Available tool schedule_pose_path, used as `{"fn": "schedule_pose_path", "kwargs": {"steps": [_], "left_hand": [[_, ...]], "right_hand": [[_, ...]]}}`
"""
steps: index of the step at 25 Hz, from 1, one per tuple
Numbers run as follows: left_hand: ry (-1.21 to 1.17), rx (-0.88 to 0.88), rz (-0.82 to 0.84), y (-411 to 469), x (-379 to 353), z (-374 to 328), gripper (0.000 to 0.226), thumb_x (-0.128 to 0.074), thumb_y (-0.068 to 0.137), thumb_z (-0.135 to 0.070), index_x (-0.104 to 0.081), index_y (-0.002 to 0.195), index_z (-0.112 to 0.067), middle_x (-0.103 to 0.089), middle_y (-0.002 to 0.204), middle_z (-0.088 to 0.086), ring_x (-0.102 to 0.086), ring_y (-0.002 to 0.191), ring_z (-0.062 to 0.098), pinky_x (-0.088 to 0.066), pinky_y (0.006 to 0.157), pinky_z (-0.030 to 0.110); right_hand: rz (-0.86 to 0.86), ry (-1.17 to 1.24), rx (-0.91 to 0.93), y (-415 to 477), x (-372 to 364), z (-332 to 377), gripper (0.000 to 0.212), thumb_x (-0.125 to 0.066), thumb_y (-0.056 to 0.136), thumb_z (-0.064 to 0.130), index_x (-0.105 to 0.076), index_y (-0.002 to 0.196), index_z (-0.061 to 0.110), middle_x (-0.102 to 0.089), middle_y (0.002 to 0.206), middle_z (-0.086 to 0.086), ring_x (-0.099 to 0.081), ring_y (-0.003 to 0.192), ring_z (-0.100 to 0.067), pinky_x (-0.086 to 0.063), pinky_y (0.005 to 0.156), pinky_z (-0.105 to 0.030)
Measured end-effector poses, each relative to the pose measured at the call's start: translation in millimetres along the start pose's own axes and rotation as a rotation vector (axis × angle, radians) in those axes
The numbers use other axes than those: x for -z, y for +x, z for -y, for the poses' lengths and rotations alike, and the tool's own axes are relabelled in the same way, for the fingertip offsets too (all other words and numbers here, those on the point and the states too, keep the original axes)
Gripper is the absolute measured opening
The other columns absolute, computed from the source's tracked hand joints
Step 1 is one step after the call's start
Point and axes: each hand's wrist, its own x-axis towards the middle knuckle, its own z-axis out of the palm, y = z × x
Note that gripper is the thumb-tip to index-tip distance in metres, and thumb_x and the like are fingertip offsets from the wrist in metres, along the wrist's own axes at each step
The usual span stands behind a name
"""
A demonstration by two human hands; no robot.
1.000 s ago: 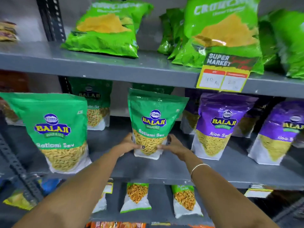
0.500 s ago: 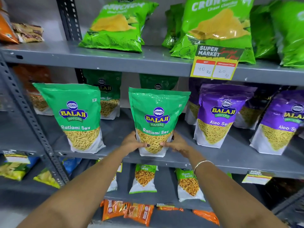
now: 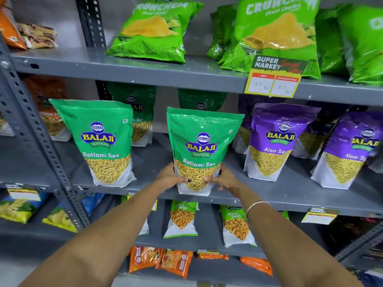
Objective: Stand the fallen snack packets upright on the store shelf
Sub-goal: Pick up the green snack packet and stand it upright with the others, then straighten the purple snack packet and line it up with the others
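A green Ratlami Sev packet stands upright at the front of the middle shelf. My left hand grips its lower left side and my right hand grips its lower right side, thumbs on the front. A second green Ratlami Sev packet stands upright to the left. Two purple Aloo Sev packets stand to the right. More green packets stand behind in shadow.
Green Crunchem chip bags lean on the top shelf above a price tag. Smaller Chana Garam packets stand on the shelf below, orange packets lower down. A perforated grey upright runs down the left.
Both hands have stayed on the middle packet's base while the packet came forward to the shelf's front edge. The view has shifted right and down, showing more of the lower shelves.
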Motion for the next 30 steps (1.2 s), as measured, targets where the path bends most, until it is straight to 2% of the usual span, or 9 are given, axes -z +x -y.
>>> {"fn": "schedule_pose_path", "kwargs": {"steps": [8,12,15,17,18,21,24,27,30], "left_hand": [[0.021,0.034,0.104,1,5,1,0.071,-0.075,0.074,-0.026,-0.038,0.132,-0.009,-0.049,0.141,0.007,-0.045,0.13,0.028,-0.04,0.105,0.038],[0.421,0.215,0.276,-5,11,-9,0.038,-0.067,0.082,-0.029,-0.049,0.106,-0.006,-0.054,0.095,0.01,-0.055,0.097,0.028,-0.043,0.076,0.032],[0.541,0.334,0.604,-13,-10,-35,0.032,-0.055,0.088,-0.038,-0.053,0.076,-0.009,-0.056,0.076,0.004,-0.06,0.075,0.019,-0.05,0.068,0.03],[0.497,0.277,0.742,-12,-39,-58,0.03,-0.052,0.09,-0.036,-0.054,0.076,-0.01,-0.058,0.079,0.003,-0.06,0.069,0.016,-0.05,0.066,0.029],[0.447,0.209,0.757,-12,-55,-72,0.027,-0.052,0.091,-0.033,-0.055,0.08,-0.009,-0.059,0.081,0.004,-0.059,0.071,0.016,-0.051,0.069,0.03],[0.21,0.015,0.547,4,-114,-109,0.041,-0.058,0.089,-0.027,-0.05,0.12,-0.002,-0.058,0.111,0.012,-0.058,0.095,0.021,-0.051,0.08,0.033],[-0.023,-0.043,0.254,39,-166,-136,0.088,-0.07,0.08,-0.023,-0.016,0.147,-0.004,-0.031,0.152,0.014,-0.037,0.136,0.026,-0.039,0.106,0.033],[-0.122,-0.048,0.088,71,-195,-147,0.099,-0.074,0.075,-0.013,-0.008,0.149,-0.003,-0.019,0.158,0.011,-0.028,0.142,0.022,-0.03,0.114,0.034],[-0.248,-0.024,0.016,83,-215,-144,0.057,-0.071,0.074,0.004,-0.044,0.123,-0.006,-0.052,0.136,0.017,-0.052,0.116,0.019,-0.046,0.085,0.026]], "right_hand": [[0.001,-0.103,-0.042,5,1,-3,0.076,-0.071,0.079,0.019,-0.028,0.141,0.016,-0.042,0.147,-0.007,-0.043,0.131,-0.031,-0.048,0.083,-0.042],[-0.092,-0.157,-0.134,8,24,-18,0.089,-0.072,0.077,0.03,-0.019,0.146,0.01,-0.035,0.149,-0.011,-0.043,0.128,-0.026,-0.044,0.069,-0.029],[-0.229,-0.271,-0.228,8,68,-33,0.057,-0.073,0.076,0.029,-0.048,0.119,0.0,-0.053,0.109,-0.016,-0.056,0.088,-0.023,-0.037,0.056,-0.023],[-0.272,-0.354,-0.288,2,102,-39,0.029,-0.072,0.077,0.027,-0.054,0.08,0.004,-0.051,0.079,-0.01,-0.049,0.062,-0.019,-0.032,0.048,-0.023],[-0.291,-0.365,-0.29,-1,120,-41,0.024,-0.071,0.078,0.024,-0.059,0.083,0.004,-0.052,0.079,-0.009,-0.05,0.065,-0.021,-0.033,0.049,-0.022],[-0.379,-0.331,-0.23,4,179,-60,0.067,-0.069,0.081,0.017,-0.038,0.138,0.0,-0.05,0.13,-0.017,-0.051,0.118,-0.027,-0.048,0.09,-0.029],[-0.405,-0.092,-0.106,26,226,-76,0.104,-0.088,0.053,0.037,-0.03,0.133,0.006,-0.039,0.141,-0.016,-0.04,0.132,-0.025,-0.033,0.113,-0.044],[-0.249,0.03,-0.015,59,258,-96,0.085,-0.091,0.049,0.028,-0.035,0.112,0.012,-0.048,0.132,-0.012,-0.049,0.119,-0.022,-0.042,0.106,-0.046],[-0.028,0.084,0.076,64,261,-90,0.06,-0.077,0.067,-0.003,-0.051,0.12,-0.002,-0.061,0.125,-0.019,-0.059,0.107,-0.024,-0.052,0.094,-0.034]]}}
